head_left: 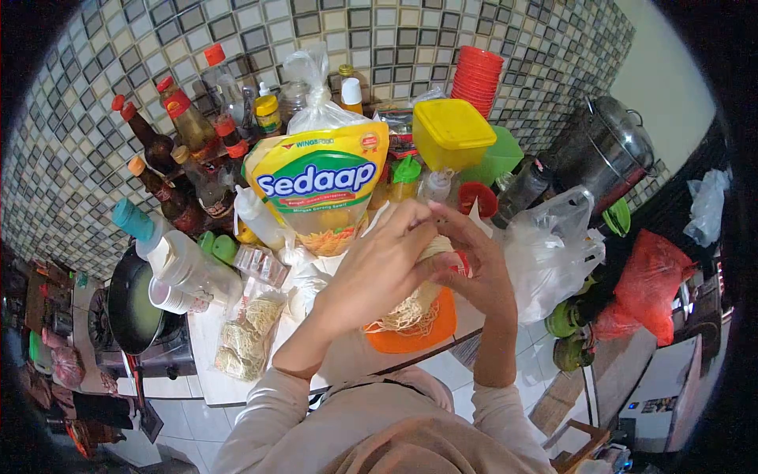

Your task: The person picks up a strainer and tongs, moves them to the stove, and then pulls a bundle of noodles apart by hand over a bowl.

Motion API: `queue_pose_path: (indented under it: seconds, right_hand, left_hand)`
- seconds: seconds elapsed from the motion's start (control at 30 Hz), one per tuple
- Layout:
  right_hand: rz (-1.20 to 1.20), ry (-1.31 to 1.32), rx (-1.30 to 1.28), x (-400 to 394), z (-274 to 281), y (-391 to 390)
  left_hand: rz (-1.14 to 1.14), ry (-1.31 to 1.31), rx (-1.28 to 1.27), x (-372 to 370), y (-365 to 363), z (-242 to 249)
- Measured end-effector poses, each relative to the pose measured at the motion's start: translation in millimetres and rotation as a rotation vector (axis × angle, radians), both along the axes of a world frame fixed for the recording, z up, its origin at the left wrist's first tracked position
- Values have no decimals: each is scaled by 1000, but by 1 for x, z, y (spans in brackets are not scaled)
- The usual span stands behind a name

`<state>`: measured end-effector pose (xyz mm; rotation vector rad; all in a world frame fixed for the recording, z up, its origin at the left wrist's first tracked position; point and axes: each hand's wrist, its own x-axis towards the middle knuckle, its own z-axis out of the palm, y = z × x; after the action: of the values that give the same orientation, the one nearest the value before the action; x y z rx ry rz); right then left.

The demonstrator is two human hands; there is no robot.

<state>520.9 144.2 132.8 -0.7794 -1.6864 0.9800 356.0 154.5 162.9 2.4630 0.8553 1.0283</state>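
Both my hands are raised over the near edge of the counter, around a clear packet of dried noodles (439, 247) with a red label. My left hand (387, 249) has its fingers bent and pinched at the packet's top; what lies between the fingertips is partly hidden. With thumb and fingers, my right hand (483, 265) grips the packet's right side. Loose dried noodles (410, 314) lie below on an orange tray (395, 342), partly covered by my left hand. Left of my left forearm rests another clear bag of dried noodles (249, 336).
A yellow Sedaap pouch (320, 178) stands behind my hands, with sauce bottles (178, 201) to its left. Plastic cups (193, 272) lie near a wok (136, 304) on the stove. A yellow container (452, 133), red cups (476, 79), a white bag (549, 261) and a steel pot (604, 150) are to the right.
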Motion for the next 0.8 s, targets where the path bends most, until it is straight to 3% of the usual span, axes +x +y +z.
queue_pose_path:
  seconds: [0.1, 0.17, 0.2, 0.23, 0.27, 0.3, 0.37, 0.57, 0.63, 0.8]
  right_hand:
    - [-38, -186, -132, 4, 3, 1]
    - [-15, -106, -80, 3, 1, 5]
    - [-12, -107, -77, 2, 3, 5]
    - [40, 40, -160, 1, 6, 5]
    - [92, 188, -243, 1, 9, 4]
    - [92, 188, -242, 2, 15, 3]
    - [86, -133, -309, 4, 27, 2]
    - [77, -391, -144, -1, 31, 6]
    - [67, -434, -120, 1, 32, 6]
    - [27, -551, -139, 5, 46, 3]
  left_hand:
    - [1, -8, -31, -5, 3, -1]
    - [13, -7, -74, -8, 3, -1]
    - [-26, -65, -227, -9, 3, -1]
    - [-65, -123, -380, -11, 2, -1]
    - [-64, -124, -378, -12, 3, -4]
    - [-56, -167, -470, -12, 5, -10]
    - [-47, -209, -562, -13, 6, -15]
    - [-93, -341, -566, -16, 9, -22]
    - [-63, -233, -521, -18, 10, -20]
    - [-108, -250, -609, -24, 14, -27]
